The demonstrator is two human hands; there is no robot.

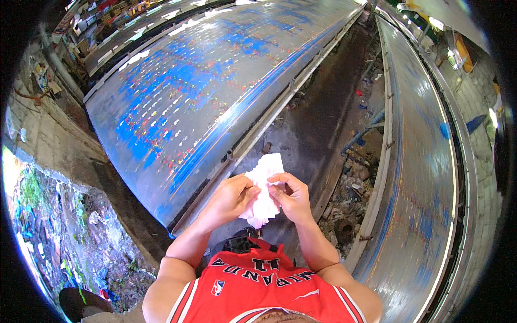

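Observation:
In front of my chest I hold a white layered bundle (259, 207), thin and folded like cloth or paper; its exact kind cannot be told. My left hand (232, 198) is closed on its left edge, thumb and fingers pinched together. From the other side, my right hand (292, 199) pinches the bundle with thumb and forefinger, knuckles bent. The upper end sticks up between both hands, and the lower end hangs in uneven layers above my waist.
A long grey table (177, 129) marked with blue, red and white paint runs along my left. Another long paint-streaked table (414, 177) curves along my right. Between them lies a dark floor strip (323, 129) with debris (350, 202). Rubble and plants (70, 226) lie at lower left.

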